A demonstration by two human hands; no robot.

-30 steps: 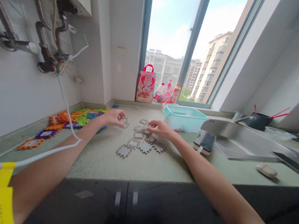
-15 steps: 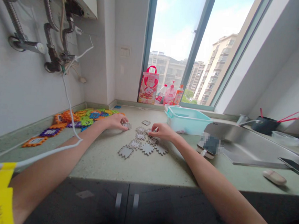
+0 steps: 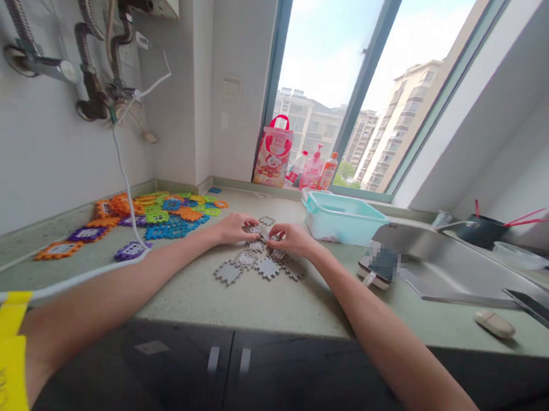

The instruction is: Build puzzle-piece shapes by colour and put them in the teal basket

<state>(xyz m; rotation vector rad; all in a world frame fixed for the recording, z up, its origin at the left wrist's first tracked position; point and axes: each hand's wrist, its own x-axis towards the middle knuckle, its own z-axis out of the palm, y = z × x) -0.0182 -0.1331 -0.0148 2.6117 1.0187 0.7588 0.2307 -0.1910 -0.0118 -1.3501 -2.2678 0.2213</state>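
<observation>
Grey interlocking building tiles with toothed edges lie in a loose cluster on the counter; one solid-faced tile (image 3: 268,268) is in the middle and another tile (image 3: 228,272) at the near left. My left hand (image 3: 234,229) is closed, thumb and fingers pinching a grey tile (image 3: 252,229) at the cluster's far side. Close beside it, my right hand (image 3: 294,240) pinches another grey tile (image 3: 272,237), partly hidden by the fingers. The two held tiles are very near each other; whether they touch I cannot tell. A single tile (image 3: 267,221) lies just beyond both hands.
Coloured tiles (image 3: 175,228) are heaped at the left, with a white cable (image 3: 128,188) crossing there. Behind my right hand stands a turquoise tub (image 3: 347,221). A phone (image 3: 380,264), the sink (image 3: 450,270) and a computer mouse (image 3: 495,324) are to the right.
My left hand has moved right with its grey tile, up beside my right hand. The right hand stays near the same spot, still pinching. The view has shifted slightly.
</observation>
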